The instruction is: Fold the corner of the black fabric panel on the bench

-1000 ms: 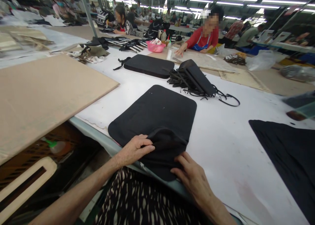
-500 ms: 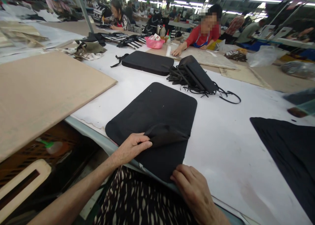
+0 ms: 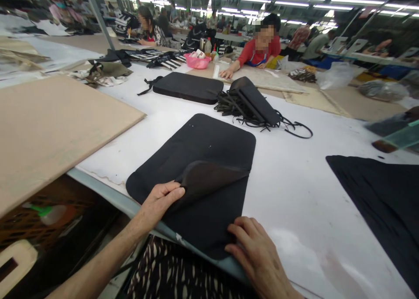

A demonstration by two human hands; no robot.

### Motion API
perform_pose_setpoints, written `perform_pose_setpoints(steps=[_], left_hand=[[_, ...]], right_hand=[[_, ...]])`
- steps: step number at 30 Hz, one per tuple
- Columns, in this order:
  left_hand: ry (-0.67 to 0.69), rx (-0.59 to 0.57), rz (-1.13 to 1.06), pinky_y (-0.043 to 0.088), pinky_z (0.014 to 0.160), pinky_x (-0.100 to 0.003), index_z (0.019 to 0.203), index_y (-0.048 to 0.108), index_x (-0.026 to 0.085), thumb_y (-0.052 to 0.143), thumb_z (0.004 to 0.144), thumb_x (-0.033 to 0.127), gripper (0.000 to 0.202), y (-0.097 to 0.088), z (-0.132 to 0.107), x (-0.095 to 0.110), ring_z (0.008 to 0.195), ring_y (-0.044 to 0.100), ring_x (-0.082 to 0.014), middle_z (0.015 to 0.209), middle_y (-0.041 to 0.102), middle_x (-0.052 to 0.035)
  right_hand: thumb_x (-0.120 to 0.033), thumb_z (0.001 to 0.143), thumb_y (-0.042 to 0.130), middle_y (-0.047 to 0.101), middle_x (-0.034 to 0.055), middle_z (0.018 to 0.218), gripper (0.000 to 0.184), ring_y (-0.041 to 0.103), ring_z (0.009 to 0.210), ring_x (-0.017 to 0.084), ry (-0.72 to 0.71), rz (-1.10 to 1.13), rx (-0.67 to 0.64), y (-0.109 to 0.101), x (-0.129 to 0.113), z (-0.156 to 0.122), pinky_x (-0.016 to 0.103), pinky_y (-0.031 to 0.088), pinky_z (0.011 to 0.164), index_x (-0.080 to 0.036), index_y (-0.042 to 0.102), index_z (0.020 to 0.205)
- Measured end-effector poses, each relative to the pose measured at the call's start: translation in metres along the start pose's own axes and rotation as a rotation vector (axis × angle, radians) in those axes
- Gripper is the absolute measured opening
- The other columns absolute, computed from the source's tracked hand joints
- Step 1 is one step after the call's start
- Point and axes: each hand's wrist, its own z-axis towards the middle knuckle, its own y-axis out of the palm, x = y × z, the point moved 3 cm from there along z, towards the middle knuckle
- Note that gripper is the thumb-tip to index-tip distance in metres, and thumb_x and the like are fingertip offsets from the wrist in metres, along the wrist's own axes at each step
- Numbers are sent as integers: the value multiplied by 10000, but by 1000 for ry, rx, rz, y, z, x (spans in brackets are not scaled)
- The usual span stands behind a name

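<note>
A black fabric panel with rounded corners lies on the white tabletop, its near end at the table's front edge. A flap of black fabric is lifted and folded back across its middle, showing a brownish underside. My left hand is closed on the flap's left edge, thumb on top and fingers partly hidden beneath. At the panel's near right corner, my right hand touches the edge with bent fingertips, the thumb apart from the fingers.
Beyond the panel lie a flat black padded piece and a bundle of black straps. Black fabric covers the right side. A large beige board is at left. Across the table, a person in red leans over a board.
The flap has been raised and folded back further by my left hand, baring more underside. My right hand's thumb and fingers have spread apart at the corner. The view has shifted slightly.
</note>
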Motion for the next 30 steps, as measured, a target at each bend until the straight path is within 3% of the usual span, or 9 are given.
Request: perform_pose_setpoints(steps=[3, 8, 12, 19, 26, 30], left_hand=[[-82, 91, -198, 450, 573, -223, 659, 609, 127, 638, 720, 427, 307, -2, 1, -4, 603, 535, -161, 637, 582, -21], [-172, 138, -449, 485, 593, -219, 723, 653, 141, 726, 661, 359, 238, -3, 4, -12, 574, 567, -150, 604, 620, -11], [-202, 134, -506, 499, 612, -214, 769, 666, 155, 731, 675, 335, 213, -4, 6, -17, 571, 576, -136, 642, 644, -8], [-233, 203, -502, 509, 636, -195, 790, 670, 168, 767, 633, 334, 249, -6, 5, -18, 605, 593, -138, 681, 665, -3], [-285, 264, -515, 519, 608, -183, 762, 648, 167, 821, 543, 339, 328, -8, 4, -19, 599, 602, -141, 650, 660, 9], [-305, 305, -518, 527, 585, -195, 750, 631, 162, 840, 492, 348, 381, -9, 4, -18, 584, 609, -154, 617, 655, 8]], right_hand=[[-245, 895, 440, 526, 45, 913, 101, 497, 806, 192, 23, 26, -34, 5, -1, -1, 309, 441, 666, -228, 535, 924], [-275, 936, 311, 524, 41, 783, 257, 488, 706, 188, 7, -53, 84, 15, 0, -1, 297, 402, 601, -219, 509, 782], [-234, 928, 332, 557, 38, 760, 239, 532, 662, 175, -49, -171, 105, 17, 0, 0, 275, 419, 582, -213, 523, 786], [-111, 864, 425, 670, 100, 907, 173, 628, 609, 166, -255, -460, 356, -4, -20, 2, 248, 464, 532, -181, 582, 885], [-142, 871, 374, 665, 40, 965, 181, 587, 502, 125, -140, -386, 278, 7, -23, 20, 229, 434, 461, -203, 497, 754], [-150, 848, 419, 632, -6, 746, 123, 571, 494, 135, -89, -320, 223, 21, -14, 23, 227, 389, 441, -217, 437, 747]])
